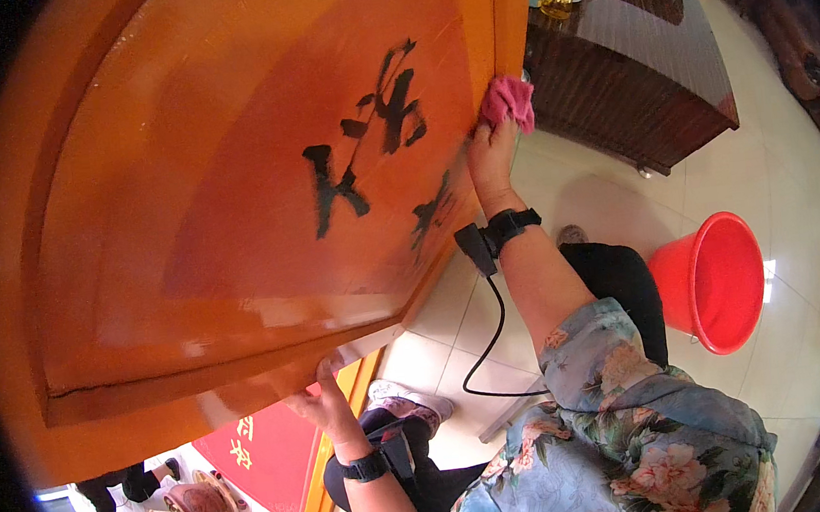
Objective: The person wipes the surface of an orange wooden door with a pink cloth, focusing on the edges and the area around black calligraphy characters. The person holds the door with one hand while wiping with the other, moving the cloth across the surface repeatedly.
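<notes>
An orange wooden door (122, 230) with a framed panel and black brushed characters fills the left and middle of the view. My right hand (494, 150) holds a crumpled pink cloth (508, 103) against the border of the door, near a dark cabinet. Lower down, my left hand (329, 406) grips the near edge of the door, its thumb uppermost; some fingers are hidden. Black straps circle both wrists, and a black cable runs from the device (479, 248) on the right one.
A red plastic bucket (727, 283) stands on the tiled floor (594, 189) to my right. The dark wood cabinet (629, 83) carries several small items. Beyond the doorway lie a red mat (274, 458) and a potted plant (201, 504); another person's legs (126, 485) show there.
</notes>
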`<state>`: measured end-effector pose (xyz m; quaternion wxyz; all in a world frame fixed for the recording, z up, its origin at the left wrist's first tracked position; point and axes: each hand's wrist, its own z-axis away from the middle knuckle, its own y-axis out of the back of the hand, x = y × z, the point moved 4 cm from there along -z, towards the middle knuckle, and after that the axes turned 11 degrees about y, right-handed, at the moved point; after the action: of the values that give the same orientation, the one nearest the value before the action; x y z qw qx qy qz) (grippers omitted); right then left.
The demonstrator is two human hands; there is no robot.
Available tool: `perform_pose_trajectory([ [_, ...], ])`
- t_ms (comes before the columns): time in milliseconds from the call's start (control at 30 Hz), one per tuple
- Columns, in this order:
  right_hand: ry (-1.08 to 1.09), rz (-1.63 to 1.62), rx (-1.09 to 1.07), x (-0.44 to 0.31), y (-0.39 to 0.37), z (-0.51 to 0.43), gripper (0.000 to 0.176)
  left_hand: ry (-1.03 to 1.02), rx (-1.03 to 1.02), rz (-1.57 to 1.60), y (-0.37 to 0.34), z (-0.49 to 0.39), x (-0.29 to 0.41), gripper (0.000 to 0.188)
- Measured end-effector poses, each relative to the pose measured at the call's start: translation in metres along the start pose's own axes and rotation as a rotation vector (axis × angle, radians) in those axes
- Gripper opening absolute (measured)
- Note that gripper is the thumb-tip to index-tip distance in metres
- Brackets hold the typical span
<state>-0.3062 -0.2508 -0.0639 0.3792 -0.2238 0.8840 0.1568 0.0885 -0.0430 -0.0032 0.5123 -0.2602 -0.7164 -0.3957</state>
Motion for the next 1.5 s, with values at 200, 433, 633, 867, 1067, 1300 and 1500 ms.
perform_pose_trajectory([
  [200,-0.442,-0.003,-0.072,0.115,-0.021,0.084,0.046,-0.008,-0.034,-0.050,0.001,0.002,0.003,0.066],
  [433,-0.886,-0.146,-0.344,0.196,-0.030,0.139,0.060,0.000,-0.034,-0.063,0.001,0.003,0.003,0.064],
  [633,-1.009,-0.401,-0.255,0.187,-0.019,0.175,0.040,0.019,-0.054,-0.099,0.001,0.004,0.008,0.064],
  [867,-1.076,-0.584,-0.210,0.130,-0.023,0.261,0.027,-0.021,-0.037,-0.058,-0.001,0.002,0.005,0.064],
  [1067,-1.288,-0.902,-0.322,0.044,-0.047,0.383,0.026,-0.014,-0.030,-0.075,0.003,0.003,0.003,0.065],
  [1300,-1.493,-1.075,-1.028,-0.019,-0.011,0.342,0.022,-0.010,-0.032,-0.031,0.004,0.002,0.002,0.062],
  [1500,-0.903,-0.206,-0.817,0.137,-0.012,0.208,0.007,0.059,-0.030,-0.053,0.005,0.005,0.003,0.065],
])
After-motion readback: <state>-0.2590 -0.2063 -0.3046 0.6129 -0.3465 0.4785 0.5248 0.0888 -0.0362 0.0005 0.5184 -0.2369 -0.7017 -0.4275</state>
